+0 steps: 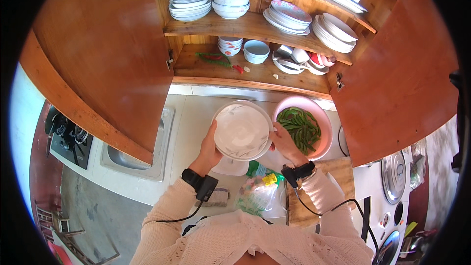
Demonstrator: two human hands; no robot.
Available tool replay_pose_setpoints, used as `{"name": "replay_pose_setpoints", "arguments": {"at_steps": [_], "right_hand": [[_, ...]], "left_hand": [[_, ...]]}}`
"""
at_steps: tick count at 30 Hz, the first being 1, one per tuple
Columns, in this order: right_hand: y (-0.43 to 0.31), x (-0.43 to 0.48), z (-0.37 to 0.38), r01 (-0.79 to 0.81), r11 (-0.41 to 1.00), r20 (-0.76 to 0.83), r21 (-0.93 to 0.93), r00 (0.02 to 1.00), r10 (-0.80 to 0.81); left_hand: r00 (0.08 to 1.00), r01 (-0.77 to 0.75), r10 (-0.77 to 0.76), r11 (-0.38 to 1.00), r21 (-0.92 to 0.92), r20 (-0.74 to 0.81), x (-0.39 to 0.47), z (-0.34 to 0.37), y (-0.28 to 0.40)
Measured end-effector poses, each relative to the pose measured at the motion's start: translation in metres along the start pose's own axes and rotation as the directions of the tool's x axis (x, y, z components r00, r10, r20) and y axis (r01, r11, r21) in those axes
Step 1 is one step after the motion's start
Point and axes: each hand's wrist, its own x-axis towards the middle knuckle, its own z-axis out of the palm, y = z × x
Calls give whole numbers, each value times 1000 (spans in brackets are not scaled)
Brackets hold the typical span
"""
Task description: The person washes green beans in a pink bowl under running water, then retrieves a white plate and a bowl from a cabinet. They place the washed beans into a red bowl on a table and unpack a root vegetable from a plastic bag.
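Both my hands hold a white bowl with a grey leaf pattern [241, 131] above the counter. My left hand [208, 151] grips its left rim, and my right hand [287, 143] grips the right rim. Just right of it stands a pink basin [327, 136] of green peppers or pods [298, 127]. Partly hidden under the bowl, a white dish [231, 167] rests on the counter. Nearer my body lies a clear plastic bag with green print [257, 195]. A folded cloth [218, 197] is beside it.
An open wooden cupboard [220, 25] ahead holds stacked plates [287, 16], bowls [256, 51] and red chillies [238, 69]. Its doors [99, 55] flank the counter. A steel sink [167, 147] and gas hob [71, 140] are left; a wooden board [305, 206] and pot lid [394, 176] are right.
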Motion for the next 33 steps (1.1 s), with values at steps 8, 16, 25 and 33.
{"name": "replay_pose_setpoints", "arguments": {"at_steps": [8, 16, 25, 33], "right_hand": [[45, -24, 41, -52, 933, -108, -355, 994, 14], [63, -38, 73, 267, 605, -79, -750, 872, -483], [83, -46, 74, -95, 995, 81, -31, 992, 97], [84, -50, 103, -127, 980, 31, -154, 991, 133]], "left_hand": [[982, -62, 74, 995, 73, -174, -46, -48, -26], [944, -35, 63, 995, 93, -325, -71, -72, -38], [949, -38, 67, 994, 100, -307, -100, -91, -44], [942, -53, 105, 984, 167, -318, -117, -103, -47]]}}
